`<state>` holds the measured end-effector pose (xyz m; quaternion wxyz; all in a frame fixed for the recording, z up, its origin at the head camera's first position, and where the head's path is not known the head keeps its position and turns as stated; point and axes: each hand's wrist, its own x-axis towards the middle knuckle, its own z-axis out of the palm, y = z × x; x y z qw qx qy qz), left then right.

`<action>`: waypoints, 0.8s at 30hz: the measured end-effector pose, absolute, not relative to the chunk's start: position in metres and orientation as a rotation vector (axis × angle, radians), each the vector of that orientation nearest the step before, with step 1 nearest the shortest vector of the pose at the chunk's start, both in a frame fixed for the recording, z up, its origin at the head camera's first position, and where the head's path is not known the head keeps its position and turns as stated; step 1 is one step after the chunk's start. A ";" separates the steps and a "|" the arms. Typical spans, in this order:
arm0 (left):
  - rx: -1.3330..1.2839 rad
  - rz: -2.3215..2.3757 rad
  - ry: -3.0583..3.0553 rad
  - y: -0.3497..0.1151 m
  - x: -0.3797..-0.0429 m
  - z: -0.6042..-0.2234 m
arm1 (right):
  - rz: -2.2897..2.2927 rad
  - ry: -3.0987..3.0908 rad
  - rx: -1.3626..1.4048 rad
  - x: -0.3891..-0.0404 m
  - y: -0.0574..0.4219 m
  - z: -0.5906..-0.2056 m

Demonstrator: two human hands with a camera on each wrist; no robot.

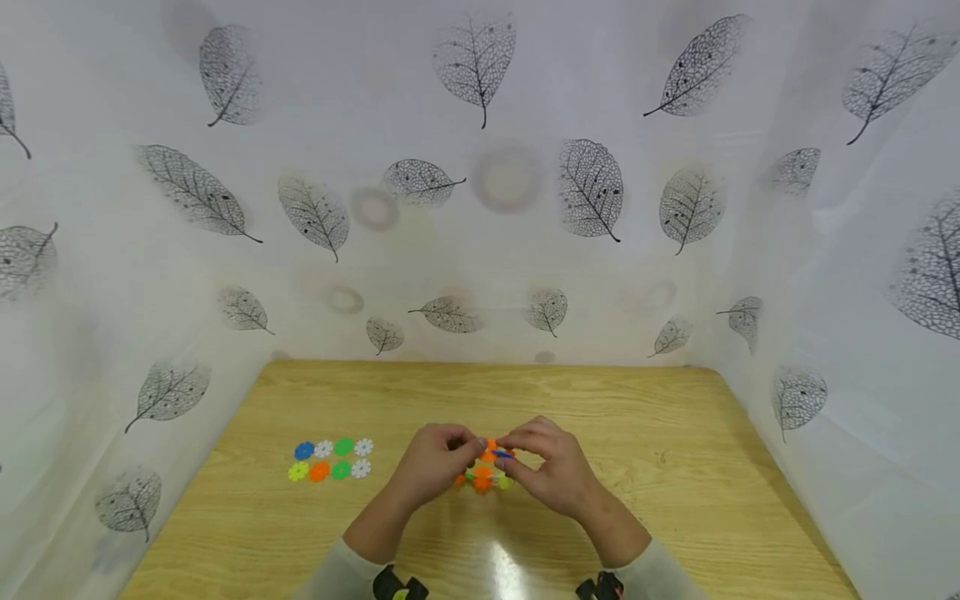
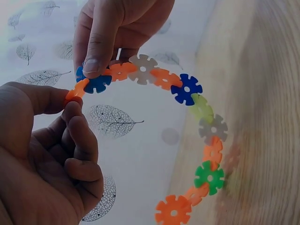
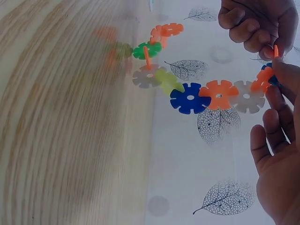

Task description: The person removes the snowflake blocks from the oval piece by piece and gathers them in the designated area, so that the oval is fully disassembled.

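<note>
Both hands are raised over the table, holding one end of a chain of notched plastic flower discs. The left hand pinches an orange disc between thumb and forefinger. Right beside it, the right hand pinches a blue disc, its thumb on the face. The orange disc meets the blue one edge to edge at the fingertips. From there the chain curves away in orange, grey, dark blue, yellow and green discs, down to an orange disc low in the left wrist view.
Loose flower discs lie in two rows on the wooden table, left of the hands, among them a blue disc, an orange disc and a yellow disc. A white leaf-print sheet surrounds the table's back and sides.
</note>
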<state>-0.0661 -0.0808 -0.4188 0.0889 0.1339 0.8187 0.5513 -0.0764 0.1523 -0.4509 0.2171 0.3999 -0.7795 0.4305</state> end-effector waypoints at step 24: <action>0.400 1.715 2.402 -0.086 -0.065 -0.420 | 1.191 -2.038 1.161 -0.075 0.147 -0.449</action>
